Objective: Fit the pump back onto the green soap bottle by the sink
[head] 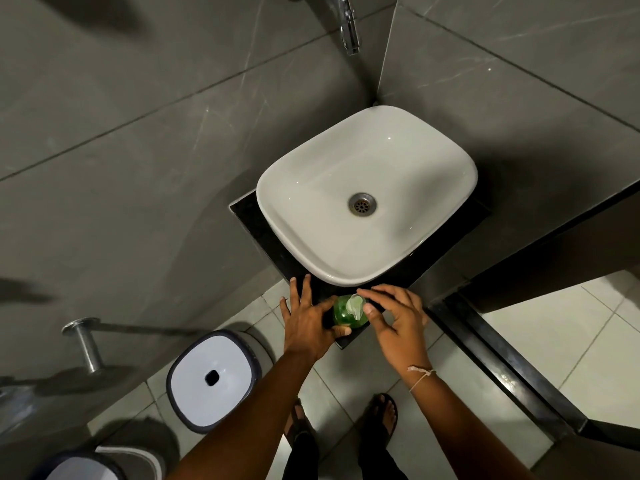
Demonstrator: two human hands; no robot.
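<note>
The green soap bottle (343,314) stands on the black counter (263,233) at its near corner, just in front of the white basin (367,195). A pale translucent pump (356,305) sits on top of the bottle. My left hand (306,322) cups the bottle from the left, thumb against its near side and fingers spread on the counter. My right hand (398,320) is at the bottle's right, thumb and forefinger touching the pump; the other fingers are apart.
A chrome tap (349,27) hangs from the wall above the basin. A white-lidded bin (213,379) stands on the floor to the left, with a second bin (83,471) at the lower left. A metal wall holder (85,342) juts out at the left. My sandalled feet (381,417) are below.
</note>
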